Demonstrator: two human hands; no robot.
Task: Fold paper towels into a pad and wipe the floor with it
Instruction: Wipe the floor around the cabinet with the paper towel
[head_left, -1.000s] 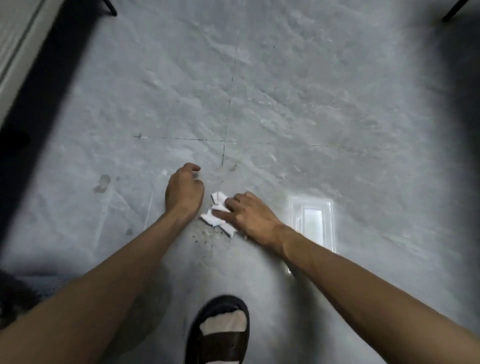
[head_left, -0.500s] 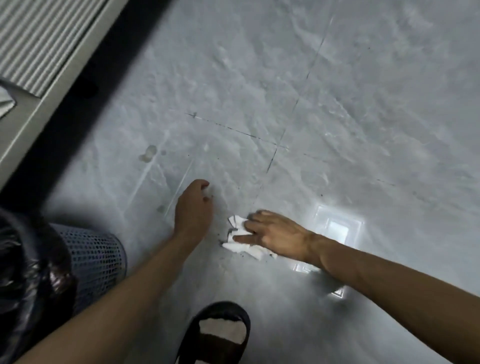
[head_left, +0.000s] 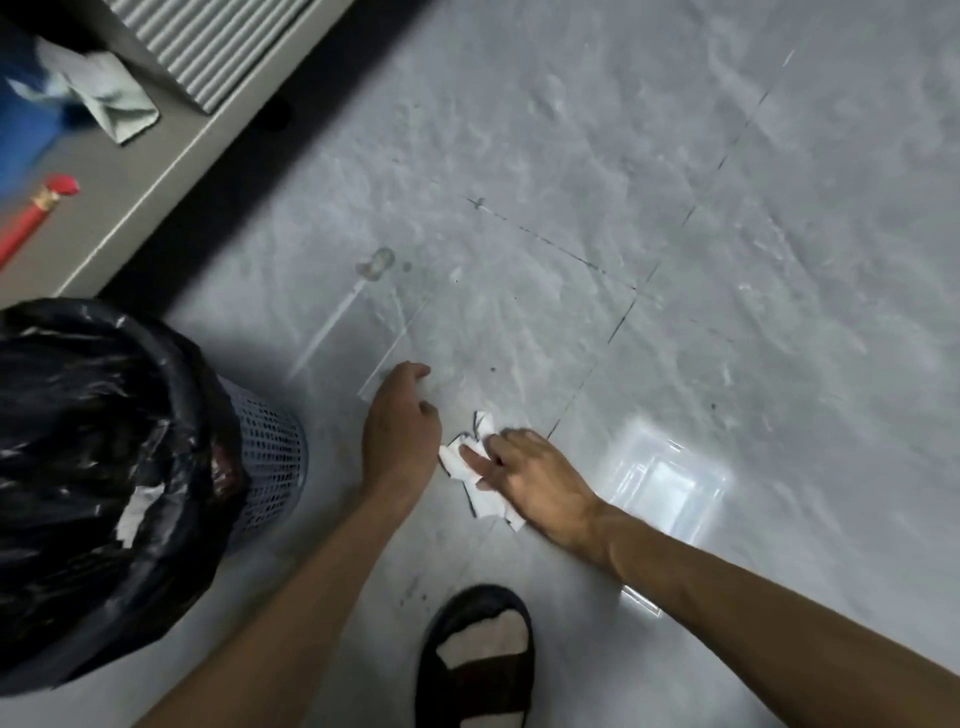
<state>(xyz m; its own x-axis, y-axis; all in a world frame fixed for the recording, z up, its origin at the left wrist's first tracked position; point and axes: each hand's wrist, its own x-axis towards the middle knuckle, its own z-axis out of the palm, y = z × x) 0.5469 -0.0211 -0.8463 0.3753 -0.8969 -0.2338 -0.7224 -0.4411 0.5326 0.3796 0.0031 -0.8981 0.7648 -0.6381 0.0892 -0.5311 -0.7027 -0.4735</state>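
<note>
A white folded paper towel pad (head_left: 466, 461) lies on the grey tiled floor (head_left: 571, 182). My right hand (head_left: 535, 480) lies on top of it with straight fingers pressing it onto the floor. My left hand (head_left: 400, 428) rests on the floor just left of the pad, fingers loosely bent, holding nothing. Small dark specks mark the floor near my foot, and a pale stain (head_left: 375, 264) sits farther away.
A mesh waste bin (head_left: 267, 457) lined with a black bag (head_left: 104, 467) stands at the left. A clear plastic container (head_left: 665, 486) sits right of my right hand. My sandalled foot (head_left: 475, 657) is below. A grey ledge (head_left: 130, 171) with a red-tipped stick (head_left: 31, 213) runs along the upper left.
The camera has swung left, bringing the bin and ledge into view. My right hand stays pressed on the pad, which has shifted slightly on the floor; my left hand stays beside it.
</note>
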